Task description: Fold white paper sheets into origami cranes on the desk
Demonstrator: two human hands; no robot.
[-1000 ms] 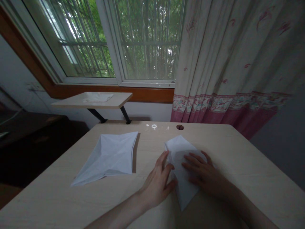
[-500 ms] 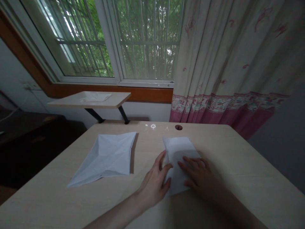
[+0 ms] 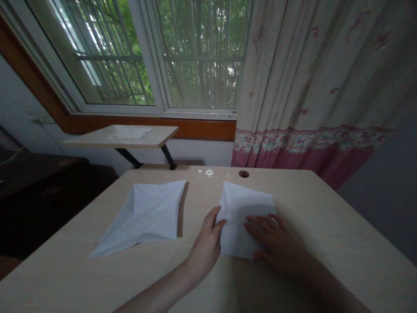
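Note:
A folded sheet of white paper [image 3: 239, 200] lies on the desk in front of me, a crease running near its left side. My left hand [image 3: 206, 241] rests along the sheet's left edge, thumb and index finger apart and touching it. Across the lower right part lies my right hand [image 3: 272, 237], palm down, fingers spread and pressing on the paper. Its outer fingers are dim in shadow. To the left, clear of both hands, sits another folded white paper [image 3: 153, 213] with a long point toward the lower left and partly raised edges.
The pale wooden desk [image 3: 182, 278] has a round cable hole [image 3: 243, 174] at its back edge. A small raised shelf [image 3: 163, 134] on black legs stands at the back left, with crumpled white paper [image 3: 133, 132] on it. Behind are a barred window and a flowered curtain [image 3: 306, 108].
The sheet under my hands has turned clockwise and its upper right corner now reaches further right. My left thumb has come down and back to the paper's edge. My right hand has barely moved.

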